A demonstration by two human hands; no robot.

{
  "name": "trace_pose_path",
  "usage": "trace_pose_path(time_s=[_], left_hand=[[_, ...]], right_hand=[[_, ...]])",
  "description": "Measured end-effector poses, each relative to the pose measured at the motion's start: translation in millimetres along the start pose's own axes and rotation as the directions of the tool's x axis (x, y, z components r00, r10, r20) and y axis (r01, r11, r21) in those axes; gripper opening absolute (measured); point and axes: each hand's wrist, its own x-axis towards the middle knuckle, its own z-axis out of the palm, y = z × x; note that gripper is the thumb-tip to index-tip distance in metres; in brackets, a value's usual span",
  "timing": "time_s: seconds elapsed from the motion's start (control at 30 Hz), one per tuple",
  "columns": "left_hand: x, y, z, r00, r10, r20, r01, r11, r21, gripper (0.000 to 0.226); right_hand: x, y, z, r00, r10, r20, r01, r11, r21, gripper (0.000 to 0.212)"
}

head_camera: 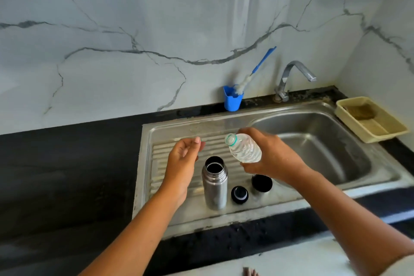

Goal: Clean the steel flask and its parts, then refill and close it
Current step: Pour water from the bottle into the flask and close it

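Your right hand (pixel 268 157) grips the tilted water bottle (pixel 245 149) near the open flask (pixel 214 186) (upright, between both hands); your left hand (pixel 184 154) curls, contents indiscernible.

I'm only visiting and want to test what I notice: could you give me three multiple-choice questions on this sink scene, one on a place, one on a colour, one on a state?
1. Where does the steel flask stand?
A. in the basin
B. on the ribbed draining board
C. on the black counter

2. What colour is the cup that holds the brush?
A. red
B. blue
C. yellow

3. How is the plastic bottle in the right hand?
A. capped
B. uncapped
C. crushed flat

Answers:
1 B: it stands upright on the ribs.
2 B: the cup by the wall is plainly blue.
3 B: its open mouth shows, with no cap on it.
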Motion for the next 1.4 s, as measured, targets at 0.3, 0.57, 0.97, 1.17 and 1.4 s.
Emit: trace_pose_path(time_s=[0.3, 0.57, 0.97, 1.17, 1.4], left_hand=[[-2, -15, 6, 0.998, -0.020, 0.059, 0.022, 0.999, -0.036, 0.018], [4, -16, 4, 0.997, -0.034, 0.075, 0.038, 0.998, -0.043, 0.022], [3, -17, 2, 0.995, -0.041, 0.094, 0.047, 0.997, -0.063, 0.024], [1, -17, -2, 0.995, -0.058, 0.084, 0.064, 0.995, -0.077, 0.031], [-2, -15, -4, 0.993, -0.069, 0.095, 0.076, 0.994, -0.074, 0.028]], right_hand=[[-11, -9, 0, 0.998, -0.054, 0.043, 0.066, 0.922, -0.381, 0.085], [-1, -6, 1, 0.991, -0.126, 0.038, 0.124, 0.804, -0.581, 0.090], [3, -4, 3, 0.976, -0.219, 0.000, 0.162, 0.723, -0.671, 0.093], [5, -6, 1, 0.968, -0.252, -0.013, 0.172, 0.695, -0.698, 0.091], [7, -7, -1, 0.960, -0.278, -0.024, 0.178, 0.677, -0.714, 0.092]])
